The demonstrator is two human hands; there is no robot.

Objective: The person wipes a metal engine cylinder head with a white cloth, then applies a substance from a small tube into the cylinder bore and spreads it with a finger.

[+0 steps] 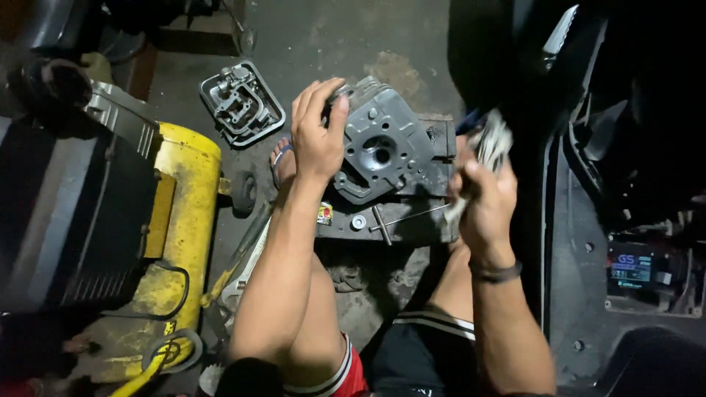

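- Grey rag (487,147) bunched tight in my right hand (482,202), close to me; best keep it wadded so no loose end drags.
- Left hand (316,136) grips the top edge of the metal engine head (386,151); hold firm so it can't rock while wiped.
- Head sits on a wooden block (397,220) on the floor, between my knees; small washer (358,221) and T-handle tool (382,224) lie on it.
- Farther off: cast cover (241,103), yellow compressor tank (180,220).

The cylinder head (382,151) was matt grey cast metal, dull and finned. The rag (489,143) looked like soft, crumpled cloth. The compressor tank (187,213) wore glossy yellow paint, scuffed. The concrete floor (331,37) was rough and stained.
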